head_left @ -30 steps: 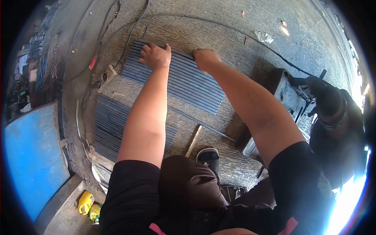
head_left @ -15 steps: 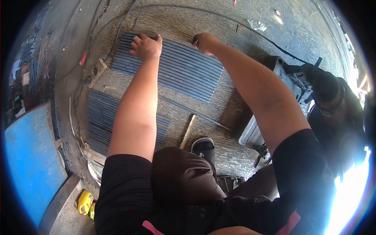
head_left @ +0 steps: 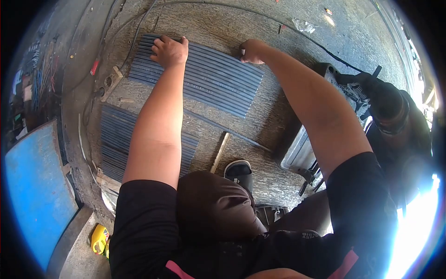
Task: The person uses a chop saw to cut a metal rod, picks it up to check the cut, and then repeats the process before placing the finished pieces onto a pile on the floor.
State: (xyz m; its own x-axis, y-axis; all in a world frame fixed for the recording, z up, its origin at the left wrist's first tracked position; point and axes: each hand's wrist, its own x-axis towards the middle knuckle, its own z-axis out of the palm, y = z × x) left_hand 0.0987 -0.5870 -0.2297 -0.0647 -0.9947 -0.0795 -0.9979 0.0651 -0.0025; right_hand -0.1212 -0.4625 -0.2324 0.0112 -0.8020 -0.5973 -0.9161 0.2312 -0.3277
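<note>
A row of grey metal rods (head_left: 218,81) lies side by side on the ground, with markings stamped or printed across the middle. My left hand (head_left: 171,51) rests on the far left part of this row, fingers apart and thumb out to the right. At the row's far edge, towards the right, my right hand (head_left: 253,51) has its fingers curled down; the fingertips are partly hidden, so what they grip cannot be made out. Nearer to me on the left, my left arm partly covers a second row of rods (head_left: 121,135). One single rod (head_left: 232,135) runs diagonally between that row and the machine.
A machine with a metal base (head_left: 297,151) and dark body stands on the right. A wooden strip (head_left: 220,152) lies near my sandal (head_left: 238,171). A black cable (head_left: 320,44) crosses the far ground. A blue panel (head_left: 39,172) and a yellow package (head_left: 99,239) are at left.
My right hand has shifted slightly right along the far edge of the rods. My left hand stays on the same rods. The whole view has moved a little.
</note>
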